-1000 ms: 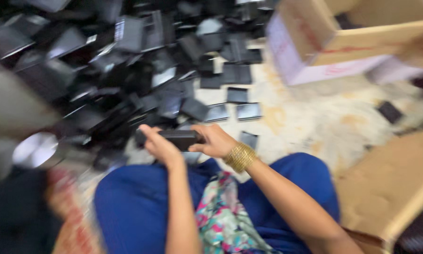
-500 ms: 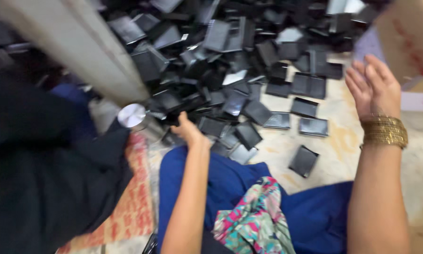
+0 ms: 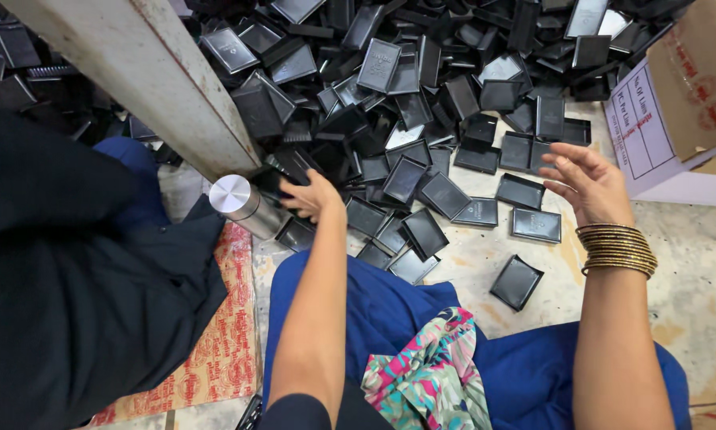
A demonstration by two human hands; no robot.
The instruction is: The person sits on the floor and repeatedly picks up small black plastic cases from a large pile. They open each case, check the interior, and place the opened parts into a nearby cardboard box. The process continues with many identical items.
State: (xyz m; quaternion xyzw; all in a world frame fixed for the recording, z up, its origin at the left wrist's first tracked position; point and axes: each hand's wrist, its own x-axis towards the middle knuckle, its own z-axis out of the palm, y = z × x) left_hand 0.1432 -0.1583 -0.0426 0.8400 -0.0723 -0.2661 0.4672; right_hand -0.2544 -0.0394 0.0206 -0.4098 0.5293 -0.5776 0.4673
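Observation:
A large heap of small black rectangular trays covers the floor in front of me. My left hand reaches into the near left edge of the heap, fingers curled on a black tray beside a steel bottle. My right hand, with gold bangles on the wrist, hovers open and empty above loose trays on the floor. A single tray lies apart near my right knee. My legs in blue cloth fill the bottom of the view.
A slanted pale post crosses the upper left. The steel bottle lies at its foot. A person in black clothing sits at left. A cardboard box stands at right. A red printed mat lies on the floor.
My view has swung left from the box toward the post. The right hand let go of the black piece it held and lifted open. The left hand reached into the heap.

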